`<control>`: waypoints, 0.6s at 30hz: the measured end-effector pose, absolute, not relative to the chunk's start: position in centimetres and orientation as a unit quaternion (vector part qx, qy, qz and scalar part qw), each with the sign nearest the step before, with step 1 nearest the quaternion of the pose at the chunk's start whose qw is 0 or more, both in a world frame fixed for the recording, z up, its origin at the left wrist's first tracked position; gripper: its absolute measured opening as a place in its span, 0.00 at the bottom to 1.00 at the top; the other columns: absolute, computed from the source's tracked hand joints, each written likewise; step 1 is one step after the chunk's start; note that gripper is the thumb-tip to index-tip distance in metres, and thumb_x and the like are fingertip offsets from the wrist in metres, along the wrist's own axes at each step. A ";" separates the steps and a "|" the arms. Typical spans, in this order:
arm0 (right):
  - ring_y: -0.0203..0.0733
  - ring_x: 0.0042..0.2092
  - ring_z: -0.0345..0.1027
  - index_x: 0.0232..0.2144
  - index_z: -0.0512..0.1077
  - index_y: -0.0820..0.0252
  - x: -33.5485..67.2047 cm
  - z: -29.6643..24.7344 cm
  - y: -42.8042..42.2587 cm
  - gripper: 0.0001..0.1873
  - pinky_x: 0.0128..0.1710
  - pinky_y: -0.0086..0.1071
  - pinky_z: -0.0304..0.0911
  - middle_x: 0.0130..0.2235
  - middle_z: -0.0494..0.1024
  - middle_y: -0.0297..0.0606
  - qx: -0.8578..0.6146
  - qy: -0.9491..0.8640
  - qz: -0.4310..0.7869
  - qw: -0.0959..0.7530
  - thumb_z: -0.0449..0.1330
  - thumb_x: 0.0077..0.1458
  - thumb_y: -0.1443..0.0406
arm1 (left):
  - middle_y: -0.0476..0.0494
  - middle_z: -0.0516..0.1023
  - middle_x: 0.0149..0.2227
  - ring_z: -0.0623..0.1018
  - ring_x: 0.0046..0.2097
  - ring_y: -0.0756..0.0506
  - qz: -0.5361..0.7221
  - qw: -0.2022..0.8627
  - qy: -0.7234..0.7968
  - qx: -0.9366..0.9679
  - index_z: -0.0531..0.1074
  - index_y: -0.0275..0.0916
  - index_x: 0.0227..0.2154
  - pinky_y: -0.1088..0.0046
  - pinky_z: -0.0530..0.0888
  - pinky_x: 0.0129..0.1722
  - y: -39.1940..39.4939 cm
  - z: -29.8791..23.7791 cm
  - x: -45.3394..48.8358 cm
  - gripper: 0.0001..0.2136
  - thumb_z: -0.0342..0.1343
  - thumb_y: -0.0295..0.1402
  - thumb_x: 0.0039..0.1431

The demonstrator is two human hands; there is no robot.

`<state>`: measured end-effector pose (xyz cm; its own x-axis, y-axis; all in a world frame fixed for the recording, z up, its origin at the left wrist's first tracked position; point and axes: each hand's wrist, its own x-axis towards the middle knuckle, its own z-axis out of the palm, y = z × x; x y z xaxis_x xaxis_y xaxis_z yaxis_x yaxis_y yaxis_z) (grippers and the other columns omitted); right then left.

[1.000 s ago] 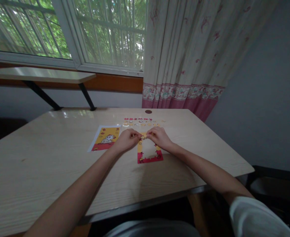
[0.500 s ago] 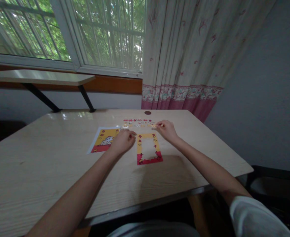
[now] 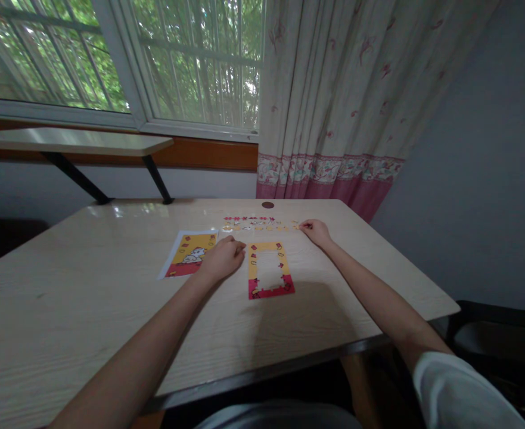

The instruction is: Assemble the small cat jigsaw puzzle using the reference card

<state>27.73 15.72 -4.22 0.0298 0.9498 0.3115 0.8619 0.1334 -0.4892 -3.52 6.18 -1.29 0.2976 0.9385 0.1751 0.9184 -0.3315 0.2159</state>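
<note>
A partly built jigsaw puzzle [image 3: 270, 294] lies on the table, its yellow and red border joined around a bare middle. My left hand [image 3: 224, 257] rests beside its upper left corner, fingers curled; whatever they hold, if anything, is hidden. Loose puzzle pieces [image 3: 258, 227] lie in rows beyond the border, red ones farthest back, white and yellow ones nearer. At the right end of the nearest row, my right hand [image 3: 317, 233] pinches a small yellow puzzle piece [image 3: 295, 226]. Left of the border, partly covered by my left hand, is a reference picture [image 3: 186, 255] with a white cartoon animal.
A dark round disc [image 3: 267, 205] sits at the back edge of the wooden table [image 3: 87, 310]. A raised shelf [image 3: 74, 140] on black supports stands at the back left. Behind the table hangs a curtain [image 3: 329, 119]; a dark chair [image 3: 499, 339] is at the right.
My right hand has moved right along the nearest row, uncovering yellow pieces there. The left hand has barely shifted, and the border and picture have stayed in place.
</note>
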 end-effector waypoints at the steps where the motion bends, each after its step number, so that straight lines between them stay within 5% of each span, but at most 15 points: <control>1: 0.40 0.36 0.71 0.33 0.78 0.56 27.7 -4.3 15.7 0.09 0.37 0.30 0.61 0.34 0.80 0.36 -0.654 -0.693 0.074 0.293 0.59 0.52 0.62 | 0.39 0.73 0.43 0.74 0.43 0.42 0.136 0.038 0.577 0.805 0.74 0.39 0.45 0.68 0.70 0.39 6.2 -1.3 -3.5 0.17 0.44 0.36 0.59; 18: 0.41 0.41 0.70 0.39 0.77 0.55 26.2 -3.1 15.6 0.12 0.42 0.32 0.61 0.38 0.79 0.37 -0.612 -0.741 0.048 0.273 0.58 0.54 0.62 | 0.40 0.72 0.42 0.75 0.41 0.42 0.128 0.032 0.576 0.807 0.73 0.38 0.46 0.68 0.70 0.37 5.9 -1.2 -3.5 0.18 0.43 0.38 0.60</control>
<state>26.17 15.55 -3.06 -0.1017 0.9330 0.3453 0.8809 0.2457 -0.4044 -3.46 5.93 -1.15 0.3048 0.9373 0.1692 0.9210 -0.3353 0.1984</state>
